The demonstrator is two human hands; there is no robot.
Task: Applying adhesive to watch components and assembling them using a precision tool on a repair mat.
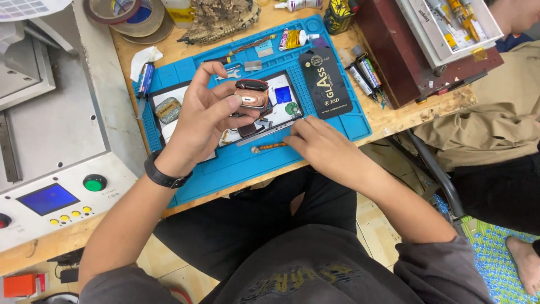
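Observation:
My left hand [203, 115] is raised over a blue work mat [236, 160] and pinches a small watch-like device [253, 97] with a copper-coloured body and a dark hinged cover. My right hand [319, 145] rests flat on the mat's front edge, fingertips touching a thin orange-handled tool [269, 147] that lies there. Under my left hand sits an opened dark device frame [281, 98] with a blue part and white areas inside. A black band is on my left wrist.
A black glass-protector packet [325, 81], small tubes [365, 73], a glue bottle [295, 38] and tape rolls [132, 14] crowd the wooden bench. A grey machine with a blue screen [48, 198] and green button stands at left. Another person sits at right.

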